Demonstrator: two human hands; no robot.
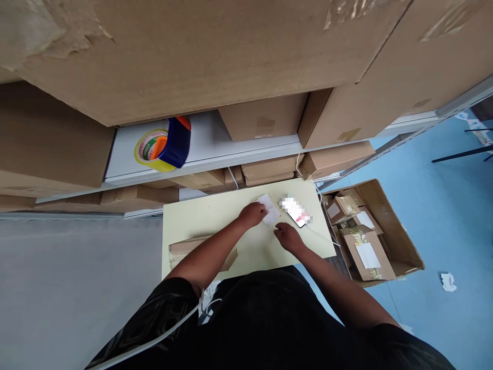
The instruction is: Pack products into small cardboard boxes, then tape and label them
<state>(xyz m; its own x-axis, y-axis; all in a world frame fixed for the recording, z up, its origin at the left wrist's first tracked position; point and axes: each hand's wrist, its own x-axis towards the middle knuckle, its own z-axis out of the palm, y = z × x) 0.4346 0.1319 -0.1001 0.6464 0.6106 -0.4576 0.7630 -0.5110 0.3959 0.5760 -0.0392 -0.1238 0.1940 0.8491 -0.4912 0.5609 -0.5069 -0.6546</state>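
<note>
Over the left edge of a white paper label [270, 209], my left hand [253, 215] is closed, its fingertips pinching at the paper. The label lies flat on the pale yellow tabletop [215, 218]. My right hand [288, 238] is closed just below the label's lower right corner, fingers curled together; what they hold, if anything, is too small to make out. A phone [296, 212] with a lit, partly blurred screen lies beyond my right hand. Beneath my left forearm sits a cardboard box [187, 250], partly hidden by the arm.
A tape dispenser [174, 146] with a yellow-edged roll rests on the shelf [208, 149]. Large cartons [215, 56] overhang the table from above. On the floor at right, an open carton [402, 241] holds several labelled boxes. A white cable [325, 235] crosses the table's right side.
</note>
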